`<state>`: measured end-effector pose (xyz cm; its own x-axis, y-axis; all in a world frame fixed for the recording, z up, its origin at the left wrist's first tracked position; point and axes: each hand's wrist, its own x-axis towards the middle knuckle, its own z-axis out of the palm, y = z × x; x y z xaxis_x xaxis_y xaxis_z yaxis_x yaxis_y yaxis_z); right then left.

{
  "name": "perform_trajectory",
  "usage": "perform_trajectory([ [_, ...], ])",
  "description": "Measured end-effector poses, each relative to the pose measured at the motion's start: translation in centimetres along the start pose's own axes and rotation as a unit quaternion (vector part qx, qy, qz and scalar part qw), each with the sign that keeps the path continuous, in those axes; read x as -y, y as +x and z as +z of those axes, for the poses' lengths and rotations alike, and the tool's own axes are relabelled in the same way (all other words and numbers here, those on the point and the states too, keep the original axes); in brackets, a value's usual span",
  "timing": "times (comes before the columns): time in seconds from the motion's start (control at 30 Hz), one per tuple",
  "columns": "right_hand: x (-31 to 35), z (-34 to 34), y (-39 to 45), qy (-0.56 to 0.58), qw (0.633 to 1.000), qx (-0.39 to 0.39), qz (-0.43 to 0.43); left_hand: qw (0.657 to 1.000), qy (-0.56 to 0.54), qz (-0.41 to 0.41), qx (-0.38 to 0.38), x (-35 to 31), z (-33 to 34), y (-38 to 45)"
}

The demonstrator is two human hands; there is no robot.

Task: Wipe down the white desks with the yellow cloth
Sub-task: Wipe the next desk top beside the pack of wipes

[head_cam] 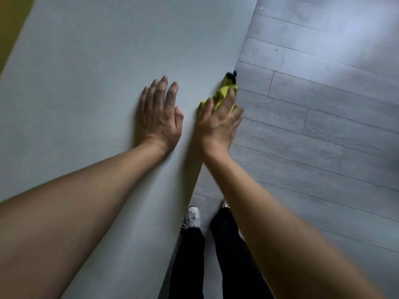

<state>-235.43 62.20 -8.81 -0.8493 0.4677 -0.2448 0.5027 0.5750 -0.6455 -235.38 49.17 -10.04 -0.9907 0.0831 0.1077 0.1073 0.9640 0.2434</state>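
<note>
A white desk (97, 72) fills the left and middle of the head view, and its right edge runs diagonally from top right to bottom centre. My left hand (160, 114) lies flat on the desk top, fingers straight and spread. My right hand (219, 124) presses the bunched yellow cloth (224, 92) against the desk's right edge, with fingers extended over it and one finger past the edge. A dark part of the cloth sticks out at its far tip. Motion blur softens the right hand and the cloth.
Grey plank floor (323, 104) lies to the right of the desk. My legs in dark trousers and a light shoe (192, 216) stand by the desk edge at the bottom. A yellow-green surface (9, 24) shows at the top left corner.
</note>
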Motion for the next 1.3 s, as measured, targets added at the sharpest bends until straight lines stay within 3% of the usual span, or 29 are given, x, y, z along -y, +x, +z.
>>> perform_trajectory([
  [0.17,3.5,-0.1,7.3,-0.045,0.998,-0.029,0.015,0.999,-0.023,0.006,0.028,0.9,-2.7,-13.3],
  [0.33,2.4,0.3,5.3,-0.050,0.998,-0.036,0.009,0.998,0.009,-0.011,0.058,2.7,-5.2,-25.2],
  [0.63,-5.8,0.3,-18.9,-0.003,0.998,0.056,0.007,0.999,0.012,-0.012,0.031,3.1,-4.1,-25.5],
  [0.73,-5.3,0.3,-17.7,-0.013,0.998,0.058,0.010,1.000,0.015,-0.006,0.021,3.2,-3.7,-25.4],
  [1.03,0.8,0.9,-0.4,-0.052,0.998,-0.002,0.025,1.000,0.010,-0.004,-0.006,3.5,-3.4,-25.6],
  [1.17,-1.0,1.3,-5.1,-0.045,0.999,-0.006,0.009,1.000,0.005,-0.007,-0.012,3.5,-3.3,-25.6],
  [1.3,-6.0,1.1,-16.8,0.000,0.999,0.040,-0.022,1.000,0.011,-0.003,-0.003,3.6,-3.2,-25.7],
])
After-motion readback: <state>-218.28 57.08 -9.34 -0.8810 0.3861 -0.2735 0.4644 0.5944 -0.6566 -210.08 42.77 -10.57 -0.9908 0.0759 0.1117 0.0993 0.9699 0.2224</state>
